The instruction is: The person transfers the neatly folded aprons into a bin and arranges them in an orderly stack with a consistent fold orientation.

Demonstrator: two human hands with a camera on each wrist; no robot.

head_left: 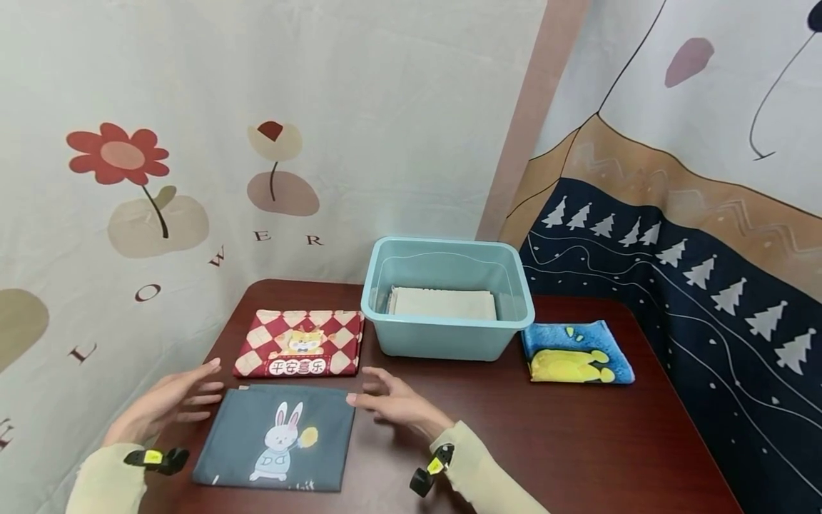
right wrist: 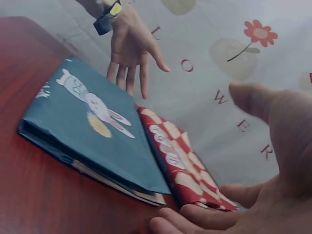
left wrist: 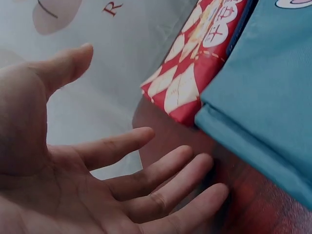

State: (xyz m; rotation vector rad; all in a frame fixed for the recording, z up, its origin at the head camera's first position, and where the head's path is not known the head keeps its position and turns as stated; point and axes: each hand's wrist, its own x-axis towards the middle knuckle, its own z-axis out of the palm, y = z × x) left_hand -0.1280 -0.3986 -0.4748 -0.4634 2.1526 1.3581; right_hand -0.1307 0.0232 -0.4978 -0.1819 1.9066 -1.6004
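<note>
A folded grey-blue cloth piece with a white rabbit print (head_left: pixel 282 435) lies flat on the near left of the table. My left hand (head_left: pixel 170 401) hovers by its left edge, fingers spread and holding nothing. Beside its upper right corner is my right hand (head_left: pixel 401 403), fingers loosely bent with nothing in them. In the left wrist view a gap shows between the fingers (left wrist: pixel 161 195) and the rabbit piece (left wrist: pixel 263 92). Just behind it lies a folded red-and-cream checked cloth piece (head_left: pixel 302 343) with a cartoon animal and white lettering.
A light blue plastic basin (head_left: pixel 443 339) stands at the table's back, a folded cream cloth (head_left: pixel 443 303) inside. Right of it lies a folded blue-and-yellow cloth (head_left: pixel 578 353). The dark red-brown table (head_left: pixel 514 442) meets printed curtains (head_left: pixel 398 128) behind and at the right.
</note>
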